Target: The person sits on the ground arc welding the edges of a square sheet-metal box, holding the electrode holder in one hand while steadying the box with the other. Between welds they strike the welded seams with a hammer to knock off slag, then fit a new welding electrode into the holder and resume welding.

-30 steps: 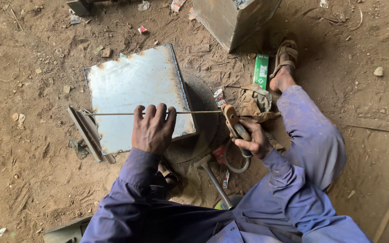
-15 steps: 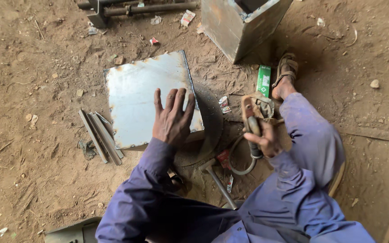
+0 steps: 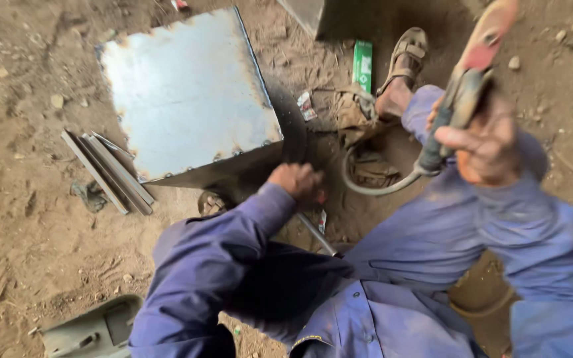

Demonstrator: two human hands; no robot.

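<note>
A square sheet-metal box (image 3: 187, 93) with rusty edges stands on the dirt in front of me. My left hand (image 3: 296, 182) is down on the ground at the box's near right corner, fingers curled under; what they grip is hidden. A thin metal bar (image 3: 316, 232) runs from just below that hand toward my lap. My right hand (image 3: 482, 142) is raised and blurred, closed on a welding electrode holder (image 3: 459, 99) whose grey cable (image 3: 373, 189) loops down to the ground.
Several angle-iron strips (image 3: 107, 172) lie left of the box. A green packet (image 3: 362, 63), a crumpled cloth (image 3: 359, 113) and my sandaled foot (image 3: 402, 59) are right of it. A second metal box (image 3: 303, 13) stands at the top, and a grey part (image 3: 94, 328) lies at bottom left.
My left hand came off the box top and dropped to the ground at its near right corner. My right hand lifted the electrode holder up. The view moved closer.
</note>
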